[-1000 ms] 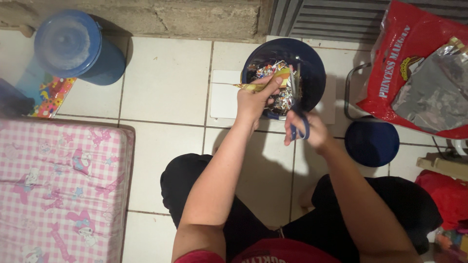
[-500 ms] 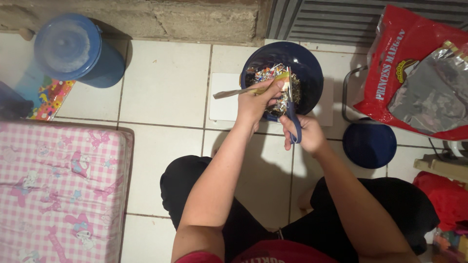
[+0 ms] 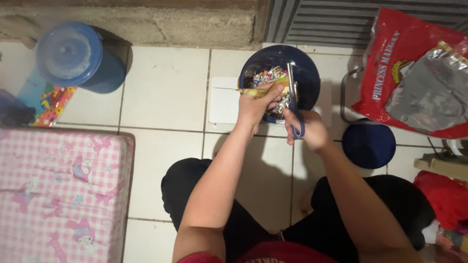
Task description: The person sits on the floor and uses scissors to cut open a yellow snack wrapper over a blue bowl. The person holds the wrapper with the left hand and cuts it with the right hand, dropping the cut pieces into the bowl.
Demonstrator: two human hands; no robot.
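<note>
Gripping a yellow strip [image 3: 253,90] over the bowl [image 3: 307,73], the left hand [image 3: 256,104] partly hides the scraps [image 3: 267,76]; right hand [image 3: 312,129] grasps scissors [image 3: 293,97], blade gap indistinct.

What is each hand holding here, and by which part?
The left hand pinches a yellow foil strip near its right end. The right hand holds scissors by the blue handle loops, blades over the dark blue bowl.
</note>
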